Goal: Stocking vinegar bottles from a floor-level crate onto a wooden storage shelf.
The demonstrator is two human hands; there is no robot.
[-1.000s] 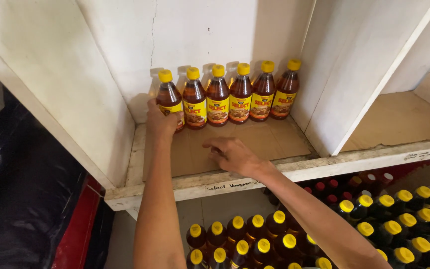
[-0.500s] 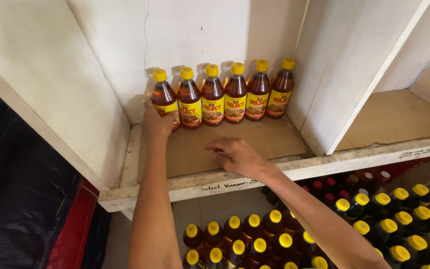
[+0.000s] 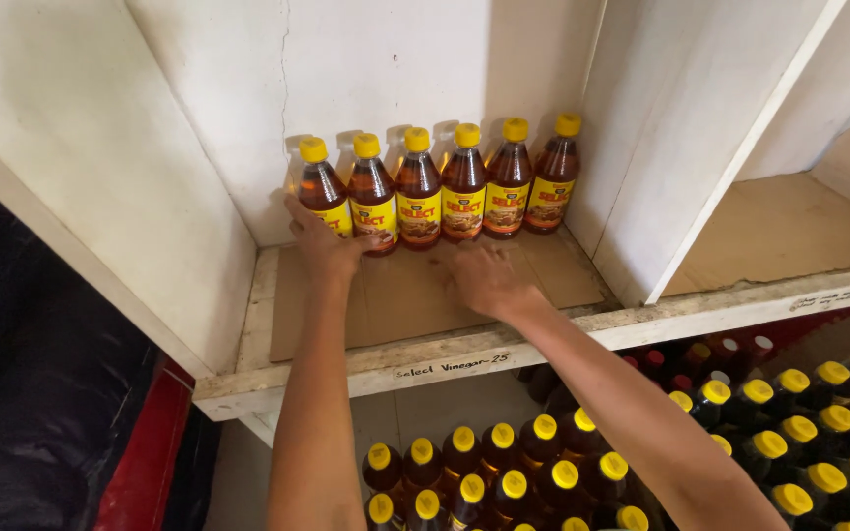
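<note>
Nearest, below the shelf, stand crowded bottles with yellow caps (image 3: 504, 472), and more of them off to the right (image 3: 809, 413). A dark plastic sheet (image 3: 41, 393) hangs at the left. Above them runs the shelf's front edge (image 3: 346, 369), worn and chipped. On the cardboard liner (image 3: 405, 295) the right hand (image 3: 484, 280) lies flat, palm down and fingers spread, holding nothing, just in front of the row. The left hand (image 3: 322, 241) reaches further in, fingers loosely curled against the base of the leftmost bottle (image 3: 324, 197), touching it rather than gripping. Six bottles (image 3: 442, 187) stand upright, shoulder to shoulder, against the back wall (image 3: 376, 69). A white divider (image 3: 661, 147) closes the bay on the right.

I'd say the risk is a nudge from either hand: the bottles touch, so tipping one could topple its neighbours. The loose cardboard might also slide under the right palm.
</note>
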